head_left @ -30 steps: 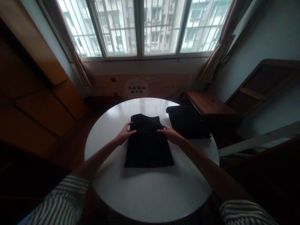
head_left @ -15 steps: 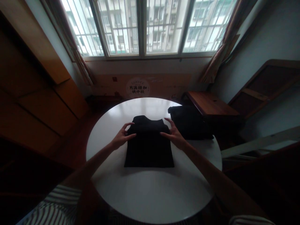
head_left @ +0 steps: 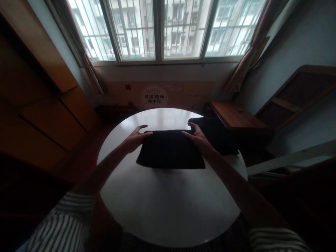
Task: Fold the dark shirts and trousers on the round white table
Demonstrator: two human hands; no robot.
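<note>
A folded black garment (head_left: 170, 150) is held between both hands over the round white table (head_left: 168, 206). Its near edge seems raised off the top, with a shadow beneath. My left hand (head_left: 135, 138) grips the far left corner, thumb on the near face and index finger reaching past the edge. At the far right corner my right hand (head_left: 198, 136) pinches the cloth, thumb in front, the other fingers mostly hidden behind. Just beyond my right hand lies a second black cloth bundle (head_left: 219, 136), folded, on the table's right side.
Past the table's right rim stands a low brown wooden table (head_left: 240, 115), with a framed panel (head_left: 291, 94) leaning behind it. Wooden cabinets (head_left: 44, 115) line the left wall. A barred window (head_left: 181, 31) with curtains fills the far side.
The garment has been doubled over, its upper part with the curved edge now out of sight. It looks shorter and wider, and its near edge has moved up and away. Both hands shifted to the far corners.
</note>
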